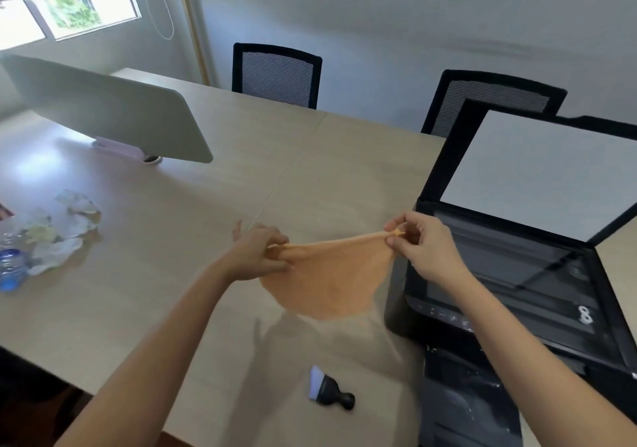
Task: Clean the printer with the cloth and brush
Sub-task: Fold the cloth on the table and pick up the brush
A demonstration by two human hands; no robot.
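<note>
With the left hand (260, 251) pinching one corner of the orange cloth (327, 277) and the right hand (418, 245) pinching the other, stretched above the tabletop (155, 239), fold it into a flat pad before wiping the open printer (510, 274); the brush (329, 391) lies nearer.

Things standing around on and behind the long wooden table (144, 226)

A grey divider panel (103, 108) stands tilted on the table at the left; crumpled white papers (65, 229) lie near a plastic bottle (12, 267) at the left edge; two black mesh chairs (275, 74) (489, 98) stand behind, below a window (69, 12).
</note>
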